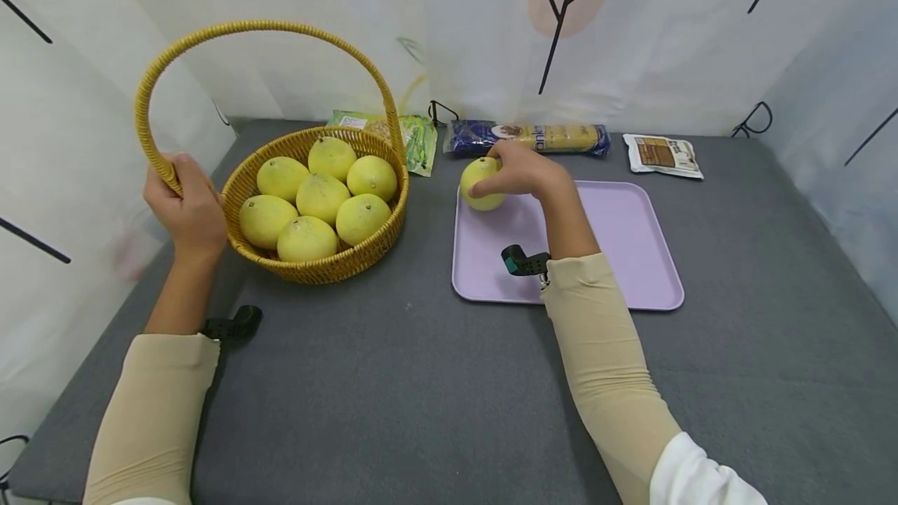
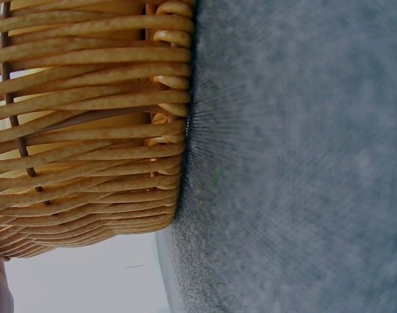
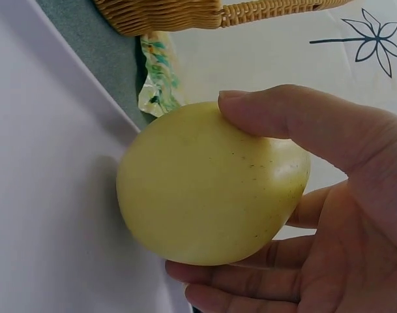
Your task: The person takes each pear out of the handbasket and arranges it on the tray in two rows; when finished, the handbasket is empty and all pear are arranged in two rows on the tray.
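Head view: along the back of the grey surface [image 1: 365,396] lie a green packet [image 1: 423,143], partly hidden behind the wicker basket [image 1: 337,270], a long blue-and-yellow packet [image 1: 564,138] and a small white-and-brown packet [image 1: 662,154]. The basket, at left, bears seven yellow-green fruits [image 1: 321,197]. The right forearm [image 1: 574,220] crosses the lilac tray [image 1: 627,248] and covers part of it. The left hand [image 1: 188,209] has its fingers curled round the basket's tall handle [image 1: 259,26]. The right hand [image 1: 526,171] pinches one more fruit [image 1: 479,185], thumb and fingers parted by its width, at the tray's far left corner; whether fruit and tray touch is unclear.
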`<state>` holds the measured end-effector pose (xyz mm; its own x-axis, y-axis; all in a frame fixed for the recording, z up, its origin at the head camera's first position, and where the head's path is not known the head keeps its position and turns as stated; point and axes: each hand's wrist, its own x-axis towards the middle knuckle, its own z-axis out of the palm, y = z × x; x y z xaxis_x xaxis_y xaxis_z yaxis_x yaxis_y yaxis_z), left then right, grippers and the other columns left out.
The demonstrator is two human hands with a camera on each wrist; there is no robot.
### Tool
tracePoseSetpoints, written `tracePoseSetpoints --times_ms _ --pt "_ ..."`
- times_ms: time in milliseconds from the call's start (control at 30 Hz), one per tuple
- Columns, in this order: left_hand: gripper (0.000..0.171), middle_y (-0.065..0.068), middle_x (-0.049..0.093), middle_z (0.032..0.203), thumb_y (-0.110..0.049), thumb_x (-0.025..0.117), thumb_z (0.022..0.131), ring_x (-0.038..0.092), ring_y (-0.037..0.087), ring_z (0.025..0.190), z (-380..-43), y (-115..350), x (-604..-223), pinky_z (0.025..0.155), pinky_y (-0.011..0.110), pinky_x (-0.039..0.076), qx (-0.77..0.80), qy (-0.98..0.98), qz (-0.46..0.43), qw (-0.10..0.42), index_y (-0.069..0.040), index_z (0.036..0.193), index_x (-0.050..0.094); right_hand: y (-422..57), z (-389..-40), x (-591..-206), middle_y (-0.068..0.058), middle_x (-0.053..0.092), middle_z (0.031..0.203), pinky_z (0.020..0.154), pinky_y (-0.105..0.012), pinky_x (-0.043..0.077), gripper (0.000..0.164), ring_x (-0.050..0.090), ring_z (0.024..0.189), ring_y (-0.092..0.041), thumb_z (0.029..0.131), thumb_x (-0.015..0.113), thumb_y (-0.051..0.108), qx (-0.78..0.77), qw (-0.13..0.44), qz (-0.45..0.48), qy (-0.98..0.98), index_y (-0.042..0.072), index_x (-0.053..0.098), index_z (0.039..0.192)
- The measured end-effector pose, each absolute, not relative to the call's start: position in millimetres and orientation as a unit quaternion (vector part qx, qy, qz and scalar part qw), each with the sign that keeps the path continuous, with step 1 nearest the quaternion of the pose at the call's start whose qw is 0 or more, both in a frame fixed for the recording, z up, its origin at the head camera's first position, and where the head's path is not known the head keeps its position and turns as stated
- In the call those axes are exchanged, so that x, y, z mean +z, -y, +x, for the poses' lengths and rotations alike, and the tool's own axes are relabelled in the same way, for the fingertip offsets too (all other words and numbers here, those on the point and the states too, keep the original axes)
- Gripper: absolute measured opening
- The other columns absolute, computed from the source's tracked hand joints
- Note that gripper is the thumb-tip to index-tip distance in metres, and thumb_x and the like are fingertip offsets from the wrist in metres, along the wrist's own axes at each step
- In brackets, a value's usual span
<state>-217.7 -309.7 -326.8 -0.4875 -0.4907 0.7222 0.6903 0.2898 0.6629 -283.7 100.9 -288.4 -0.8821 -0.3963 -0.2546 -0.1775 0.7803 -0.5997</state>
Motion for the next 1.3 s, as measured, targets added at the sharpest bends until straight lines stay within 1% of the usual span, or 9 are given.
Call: tracePoseSetpoints --times_ms 267,700,767,867,933,967,1033,1133,1300 --pt "0.034 0.002 0.034 0.049 -0.003 0.047 0.102 0.031 0.008 0.037 -216.7 307.4 -325.1 0.04 0.015 0.03 -0.6 0.623 -0.073 0.497 -0.001 0.068 0.041 -101.7 -284.7 -289.7 -0.018 0.051 0.128 0.094 -0.046 0.045 0.068 0.049 0.112 -0.031 0.087 0.074 0.033 -0.281 0.196 -0.152 -0.927 -0.004 0.044 0.135" --pt "0.034 0.002 0.034 0.049 -0.003 0.047 0.102 0.029 0.008 0.037 -216.8 309.4 -325.8 0.04 0.015 0.029 -0.596 0.623 -0.069 0.502 -0.001 0.069 0.042 -103.8 -286.7 -284.1 -0.017 0.048 0.142 0.102 -0.049 0.041 0.074 0.048 0.123 -0.032 0.089 0.073 0.036 -0.255 0.188 -0.155 -0.936 0.0 0.041 0.146" --pt "0.034 0.002 0.034 0.049 -0.003 0.048 0.102 0.03 0.008 0.037 -217.1 308.5 -325.8 0.04 0.015 0.029 -0.599 0.622 -0.068 0.5 -0.002 0.069 0.042 -102.2 -284.4 -279.9 -0.017 0.048 0.143 0.103 -0.049 0.041 0.069 0.047 0.125 -0.032 0.091 0.071 0.035 -0.245 0.169 -0.159 -0.941 0.001 0.044 0.144" --pt "0.033 0.002 0.034 0.049 -0.004 0.049 0.102 0.031 0.008 0.037 -219.3 306.1 -326.0 0.04 0.015 0.029 -0.604 0.619 -0.068 0.496 -0.004 0.069 0.043 -96.3 -275.7 -270.5 -0.017 0.055 0.138 0.101 -0.049 0.042 0.052 0.051 0.123 -0.032 0.093 0.069 0.028 -0.247 0.116 -0.175 -0.946 0.001 0.056 0.134" --pt "0.033 0.002 0.035 0.05 -0.004 0.05 0.102 0.032 0.009 0.038 -221.3 304.6 -326.1 0.04 0.015 0.029 -0.606 0.618 -0.07 0.495 -0.005 0.069 0.044 -88.8 -266.7 -263.1 -0.015 0.063 0.126 0.096 -0.047 0.045 0.035 0.056 0.114 -0.031 0.094 0.067 0.022 -0.255 0.073 -0.194 -0.944 0.001 0.066 0.122" --pt "0.033 0.003 0.035 0.05 -0.004 0.05 0.101 0.032 0.009 0.038 -222.2 304.2 -326.2 0.04 0.015 0.029 -0.607 0.618 -0.071 0.495 -0.004 0.069 0.044 -83.8 -261.6 -259.6 -0.015 0.067 0.116 0.091 -0.045 0.047 0.027 0.059 0.106 -0.03 0.095 0.066 0.019 -0.259 0.054 -0.208 -0.942 0.001 0.07 0.114" --pt "0.033 0.002 0.035 0.049 -0.003 0.049 0.101 0.032 0.008 0.037 -223.4 304.1 -326.0 0.04 0.015 0.03 -0.606 0.616 -0.073 0.498 -0.003 0.069 0.043 -71.7 -252.5 -253.9 -0.011 0.07 0.101 0.082 -0.041 0.048 0.017 0.061 0.093 -0.026 0.095 0.064 0.015 -0.267 0.022 -0.235 -0.934 0.004 0.075 0.102" --pt "0.033 0.002 0.035 0.049 -0.003 0.049 0.101 0.031 0.008 0.037 -222.9 305.1 -325.4 0.04 0.015 0.03 -0.607 0.61 -0.072 0.504 -0.002 0.069 0.044 -51.4 -242.5 -251.1 -0.005 0.071 0.088 0.076 -0.035 0.048 0.016 0.06 0.081 -0.02 0.095 0.062 0.012 -0.271 -0.008 -0.284 -0.92 0.008 0.077 0.092" --pt "0.033 0.003 0.034 0.049 -0.003 0.048 0.102 0.031 0.009 0.037 -218.6 307.2 -326.1 0.04 0.015 0.031 -0.604 0.615 -0.068 0.502 0.0 0.069 0.043 -23.0 -234.7 -258.5 -0.001 0.071 0.09 0.077 -0.031 0.049 0.014 0.061 0.082 -0.015 0.096 0.064 0.013 -0.255 -0.015 -0.347 -0.903 0.01 0.078 0.096"
